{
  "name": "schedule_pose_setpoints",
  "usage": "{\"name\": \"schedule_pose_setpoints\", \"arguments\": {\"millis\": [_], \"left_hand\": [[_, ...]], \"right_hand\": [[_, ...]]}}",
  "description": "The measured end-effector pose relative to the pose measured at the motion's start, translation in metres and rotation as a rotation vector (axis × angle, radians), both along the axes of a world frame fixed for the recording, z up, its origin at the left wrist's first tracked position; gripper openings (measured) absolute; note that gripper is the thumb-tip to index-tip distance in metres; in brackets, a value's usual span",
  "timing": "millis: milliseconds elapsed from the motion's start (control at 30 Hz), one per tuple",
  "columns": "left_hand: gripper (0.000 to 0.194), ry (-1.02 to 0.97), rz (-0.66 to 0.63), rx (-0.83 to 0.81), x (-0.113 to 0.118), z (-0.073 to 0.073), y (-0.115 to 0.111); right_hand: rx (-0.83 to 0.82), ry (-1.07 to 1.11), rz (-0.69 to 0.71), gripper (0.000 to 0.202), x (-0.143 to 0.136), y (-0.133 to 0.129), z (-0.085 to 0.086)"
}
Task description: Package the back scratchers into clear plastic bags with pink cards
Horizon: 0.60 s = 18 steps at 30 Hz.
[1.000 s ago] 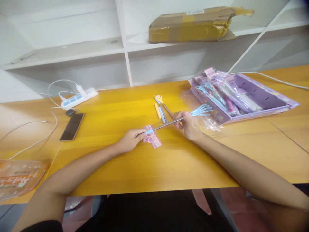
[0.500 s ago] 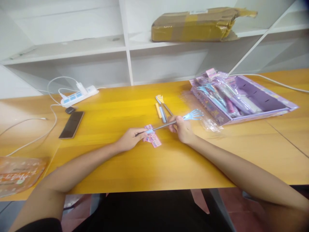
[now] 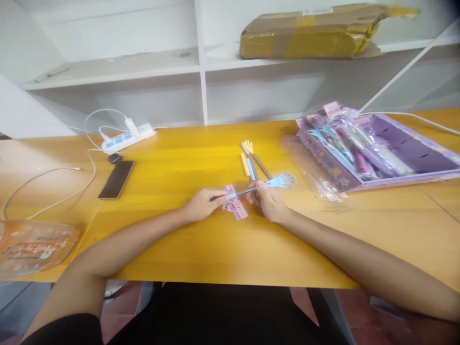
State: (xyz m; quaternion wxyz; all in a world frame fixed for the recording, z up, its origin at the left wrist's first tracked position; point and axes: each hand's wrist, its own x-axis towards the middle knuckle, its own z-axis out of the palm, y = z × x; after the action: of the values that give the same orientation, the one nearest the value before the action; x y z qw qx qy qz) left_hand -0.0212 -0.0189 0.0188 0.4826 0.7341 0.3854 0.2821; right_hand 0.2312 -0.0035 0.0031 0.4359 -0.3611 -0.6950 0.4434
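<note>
A: Near the middle of the bench (image 3: 201, 258) we hold a telescopic back scratcher (image 3: 264, 185) between both hands. Our left hand (image 3: 203, 203) pinches its handle end, fingers closed around it just above a small pink packet (image 3: 237, 208) lying on the wood. Our right hand (image 3: 269, 203) grips the metal shaft just behind the blue claw head (image 3: 283, 180), fingers curled tight.

B: Why one hand at each end?

A: We judge that a grip at both ends suits sliding the shaft's sections along its length; the shaft looks short now, and the hands are close together.

B: What lies around it?

A: Just behind the scratcher, two more scratchers (image 3: 251, 160) lie side by side, claws pointing towards the back edge. Towards the right edge sits a purple display box (image 3: 413, 148) of wrapped stock, with clear wrapping (image 3: 312, 167) spilling from its left end. Towards the left, well apart, we see a phone (image 3: 117, 179), a power strip (image 3: 127, 137) and white cables (image 3: 53, 191); an orange bag (image 3: 34, 247) overhangs the front left corner.

B: Where is there room?

A: Bare wood runs along the front edge and between the hands and the phone.
</note>
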Motion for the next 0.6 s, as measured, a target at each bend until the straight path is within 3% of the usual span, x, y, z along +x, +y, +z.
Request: {"name": "schedule_pose_setpoints", "arguments": {"millis": [300, 467, 600], "left_hand": [[0.041, -0.02, -0.003, 0.003, 0.002, 0.002, 0.0], [0.044, 0.0, 0.013, -0.007, 0.001, 0.003, -0.001], [0.05, 0.006, 0.066, -0.044, 0.001, 0.004, -0.002]], "right_hand": [[0.005, -0.038, -0.009, 0.078, -0.006, -0.003, 0.002], [0.077, -0.107, -0.172, 0.078, 0.001, 0.004, 0.007], [0.013, 0.059, -0.326, 0.075, 0.017, 0.019, 0.006]]}}
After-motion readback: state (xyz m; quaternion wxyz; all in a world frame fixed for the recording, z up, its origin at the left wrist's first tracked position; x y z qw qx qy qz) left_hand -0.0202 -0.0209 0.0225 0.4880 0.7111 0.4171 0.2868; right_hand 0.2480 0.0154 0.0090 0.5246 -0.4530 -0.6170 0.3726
